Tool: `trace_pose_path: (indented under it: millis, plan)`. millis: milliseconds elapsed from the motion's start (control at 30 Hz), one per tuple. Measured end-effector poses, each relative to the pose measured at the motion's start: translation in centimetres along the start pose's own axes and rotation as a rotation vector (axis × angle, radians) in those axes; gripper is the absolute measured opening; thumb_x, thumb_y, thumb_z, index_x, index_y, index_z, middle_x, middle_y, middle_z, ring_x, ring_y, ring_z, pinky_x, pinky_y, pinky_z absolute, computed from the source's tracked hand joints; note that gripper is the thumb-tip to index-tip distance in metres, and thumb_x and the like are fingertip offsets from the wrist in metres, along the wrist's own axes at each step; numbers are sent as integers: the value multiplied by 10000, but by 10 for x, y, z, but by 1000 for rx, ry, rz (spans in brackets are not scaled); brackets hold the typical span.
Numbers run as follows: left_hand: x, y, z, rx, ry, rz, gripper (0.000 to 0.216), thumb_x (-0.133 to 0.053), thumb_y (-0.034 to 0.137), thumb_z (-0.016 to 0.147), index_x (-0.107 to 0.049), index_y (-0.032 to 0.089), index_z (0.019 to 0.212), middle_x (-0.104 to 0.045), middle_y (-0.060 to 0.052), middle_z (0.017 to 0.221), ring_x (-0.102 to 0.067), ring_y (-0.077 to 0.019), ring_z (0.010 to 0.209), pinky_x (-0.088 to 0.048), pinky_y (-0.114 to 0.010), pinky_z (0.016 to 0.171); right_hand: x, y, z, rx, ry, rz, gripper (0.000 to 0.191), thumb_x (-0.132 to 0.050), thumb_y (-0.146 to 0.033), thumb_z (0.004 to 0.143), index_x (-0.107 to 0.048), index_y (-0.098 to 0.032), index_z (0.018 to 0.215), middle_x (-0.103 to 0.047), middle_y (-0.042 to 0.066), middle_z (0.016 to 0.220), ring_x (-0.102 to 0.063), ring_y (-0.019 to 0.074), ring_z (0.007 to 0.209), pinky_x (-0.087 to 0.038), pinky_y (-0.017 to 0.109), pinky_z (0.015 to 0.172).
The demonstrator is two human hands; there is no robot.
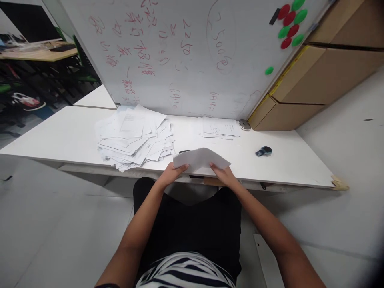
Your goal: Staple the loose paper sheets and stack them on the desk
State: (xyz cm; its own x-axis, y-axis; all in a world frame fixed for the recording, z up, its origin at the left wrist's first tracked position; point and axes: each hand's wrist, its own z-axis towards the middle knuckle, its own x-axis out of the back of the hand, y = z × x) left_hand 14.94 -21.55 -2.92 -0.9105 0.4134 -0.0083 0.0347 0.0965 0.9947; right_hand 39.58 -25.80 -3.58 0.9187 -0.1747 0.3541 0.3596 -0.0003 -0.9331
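A white sheet of paper (200,158) is lifted just above the near edge of the white table (294,160), bent along its middle. My left hand (174,173) grips its left lower edge with closed fingers. My right hand (223,175) grips the right lower edge the same way. A dark object partly shows under the sheet. To the left lies a loose heap of white papers (135,138). A smaller flat stack of printed sheets (220,128) lies farther back on the right.
A whiteboard (186,52) with red writing and red and green magnets (289,22) stands behind the table. Cardboard boxes (327,76) lean at the right. A small blue-black device (264,151) lies on the table's right part. Desks and chairs (36,68) are at far left.
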Motion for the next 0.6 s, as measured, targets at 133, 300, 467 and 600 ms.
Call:
trace_pose_path:
  millis: [133,300,467,600]
  plan:
    - [-1,-3,1,-7,24,18,480,-696,505,749,-688,184,1106,-689,-65,1147,-609,-277,1095,-468,-404,964,-3,6,-3,-21,34,7,421,-576,-518,838,-703,-160,1020,-716,102,1075,-631,279,1070,-468,419,971]
    - [-1,-5,2,-9,-6,102,470,-650,565,764,-709,160,994,-718,-58,1014,-628,-279,1022,-493,-376,882,6,8,-22,-91,63,-49,426,-605,-508,818,-695,-144,1021,-714,120,1073,-627,291,1080,-476,408,954]
    - [-7,3,4,-161,88,84,451,-515,543,873,-666,183,1099,-707,-71,1062,-632,-234,1022,-483,-353,901,35,19,-66,-254,189,28,385,-676,-506,765,-679,-151,915,-724,106,845,-677,265,795,-552,377,739]
    - [-15,21,16,-357,259,450,398,-397,484,942,-672,202,1002,-693,-67,1049,-602,-221,1055,-430,-368,974,50,31,-98,-465,268,281,358,-746,-484,699,-641,-157,802,-660,59,682,-555,162,510,-435,270,386]
